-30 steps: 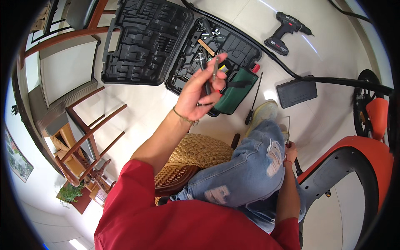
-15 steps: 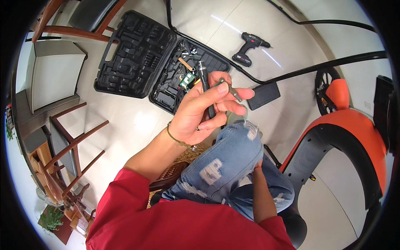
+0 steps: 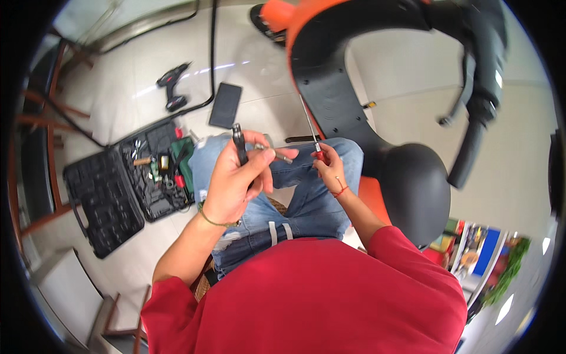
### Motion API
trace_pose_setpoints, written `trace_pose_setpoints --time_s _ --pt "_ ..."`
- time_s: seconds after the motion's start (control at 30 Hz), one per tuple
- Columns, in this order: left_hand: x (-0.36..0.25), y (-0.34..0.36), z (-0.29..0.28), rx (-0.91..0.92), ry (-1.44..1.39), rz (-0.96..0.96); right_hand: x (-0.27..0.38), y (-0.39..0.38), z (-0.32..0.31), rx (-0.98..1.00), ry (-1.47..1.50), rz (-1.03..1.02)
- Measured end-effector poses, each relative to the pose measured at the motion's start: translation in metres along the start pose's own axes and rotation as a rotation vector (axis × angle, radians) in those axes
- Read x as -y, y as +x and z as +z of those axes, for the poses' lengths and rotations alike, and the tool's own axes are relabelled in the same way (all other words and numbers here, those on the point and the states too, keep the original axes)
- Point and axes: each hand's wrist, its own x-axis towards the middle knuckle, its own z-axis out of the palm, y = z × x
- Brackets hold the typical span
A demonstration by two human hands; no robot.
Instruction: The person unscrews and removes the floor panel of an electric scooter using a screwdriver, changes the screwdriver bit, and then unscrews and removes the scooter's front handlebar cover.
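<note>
My left hand [image 3: 233,174] is closed, raised above my knees. A short black rod-shaped tool [image 3: 239,144] with a metal tip stands in its grip. Between the thumb and fingers it also pinches a small grey metal piece [image 3: 283,156] whose exact kind I cannot make out. Over my other thigh, my right hand [image 3: 331,166] grips a screwdriver [image 3: 319,153] by its red handle. The long thin shaft points away, toward the edge of an orange and black scooter [image 3: 330,97]. Whether the tip touches the scooter is unclear.
An open black tool case [image 3: 106,200] lies on the floor at left, with loose tools and a green board inside. Beyond it lie a cordless drill [image 3: 171,88] and a flat black box [image 3: 226,105]. The scooter's seat [image 3: 415,189] and handlebar [image 3: 469,138] stand close at right.
The view has swung right, bringing the scooter's seat and handlebar in. My right hand has come up from low beside my leg and now shows a screwdriver. My left hand keeps both its things.
</note>
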Motion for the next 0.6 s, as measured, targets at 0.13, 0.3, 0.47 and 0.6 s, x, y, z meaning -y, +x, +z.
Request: trace_pose_setpoints --time_s 0.13,0.3,0.47,0.6 --pt "0.021 -0.009 0.031 0.093 0.062 -0.072 0.014 -0.038 -0.048 -0.214 0.254 0.11" --pt "0.037 -0.014 0.051 0.11 0.062 -0.047 0.025 -0.035 -0.066 -0.085 0.494 0.226" --pt "0.053 -0.028 0.056 -0.005 0.104 -0.074 0.019 -0.016 -0.083 -0.089 0.625 0.179" --pt "0.077 -0.026 0.059 -0.073 0.035 -0.106 0.02 -0.015 -0.145 -0.278 0.445 0.188"
